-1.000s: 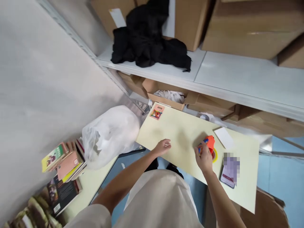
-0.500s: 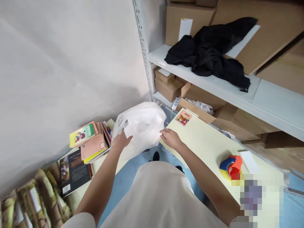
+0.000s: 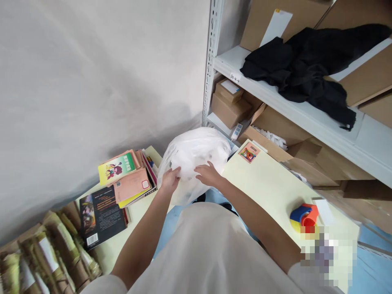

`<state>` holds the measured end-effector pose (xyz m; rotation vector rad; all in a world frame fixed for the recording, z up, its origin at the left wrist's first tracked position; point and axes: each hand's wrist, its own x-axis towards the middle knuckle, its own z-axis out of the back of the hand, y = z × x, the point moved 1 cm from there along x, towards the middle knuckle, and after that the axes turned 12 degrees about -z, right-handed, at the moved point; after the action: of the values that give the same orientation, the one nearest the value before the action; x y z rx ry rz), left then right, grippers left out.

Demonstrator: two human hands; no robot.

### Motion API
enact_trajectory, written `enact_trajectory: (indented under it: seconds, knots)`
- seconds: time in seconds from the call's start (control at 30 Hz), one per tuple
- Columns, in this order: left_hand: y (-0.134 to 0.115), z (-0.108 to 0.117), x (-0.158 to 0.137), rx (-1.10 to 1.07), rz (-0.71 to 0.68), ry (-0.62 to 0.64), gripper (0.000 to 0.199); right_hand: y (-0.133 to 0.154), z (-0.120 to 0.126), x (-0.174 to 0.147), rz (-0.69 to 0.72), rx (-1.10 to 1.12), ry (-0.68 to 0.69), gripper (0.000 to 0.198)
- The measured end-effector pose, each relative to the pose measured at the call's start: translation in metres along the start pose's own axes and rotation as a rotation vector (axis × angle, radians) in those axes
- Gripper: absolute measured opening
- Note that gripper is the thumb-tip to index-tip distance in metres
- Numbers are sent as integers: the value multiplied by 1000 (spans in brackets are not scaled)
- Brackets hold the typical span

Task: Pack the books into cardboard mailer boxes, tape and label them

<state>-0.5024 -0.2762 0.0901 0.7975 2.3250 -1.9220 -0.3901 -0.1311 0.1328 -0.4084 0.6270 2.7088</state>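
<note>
A puffed-up white translucent plastic bag (image 3: 199, 141) stands in front of me, between the two cream tabletops. My left hand (image 3: 170, 180) is at its near left side, thumb and fingers closed on the thin plastic. Over the bag's near right part is my right hand (image 3: 210, 174), its fingers stretched out and apart with the thumb raised. Whether those fingertips touch the plastic, I cannot tell. What the bag contains, if anything, is hard to make out.
Stacked books (image 3: 130, 179) and a dark book (image 3: 102, 216) lie at left, with wrapped bundles (image 3: 52, 253) nearer. On the right tabletop (image 3: 269, 188) are a small picture card (image 3: 249, 152) and a colourful tape dispenser (image 3: 304, 216). A shelf holds boxes and black cloth (image 3: 306, 65).
Both hands have come closer together, the right one moving inward from the bag's right edge over its front. The bag looks rounder, and the view has shifted slightly left.
</note>
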Motion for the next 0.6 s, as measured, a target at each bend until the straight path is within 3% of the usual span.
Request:
enact_trajectory:
  seconds: [0.07, 0.13, 0.27, 0.37, 0.47, 0.53, 0.6]
  knots:
    - [-14, -5, -13, -42, -13, 42, 47, -1, 3, -5, -21, 47, -23, 28]
    - [-30, -10, -28, 3, -125, 91, 47, -2, 10, -12, -44, 95, -72, 27]
    - [-55, -17, -47, 419, -343, 142, 36, 4, 32, -29, -65, 248, -294, 30]
    - [-63, -25, -54, 676, -505, 187, 31, 22, 52, -46, -64, 389, -443, 50]
    - [-65, -39, -61, 782, -684, 307, 24, 44, 64, -60, -75, 517, -450, 70]
    - [-65, -50, -67, 753, -784, 450, 28, 48, 66, -66, -124, 645, -460, 63]
    - [-64, -59, -73, 679, -828, 580, 45, 42, 65, -69, -191, 798, -494, 44]
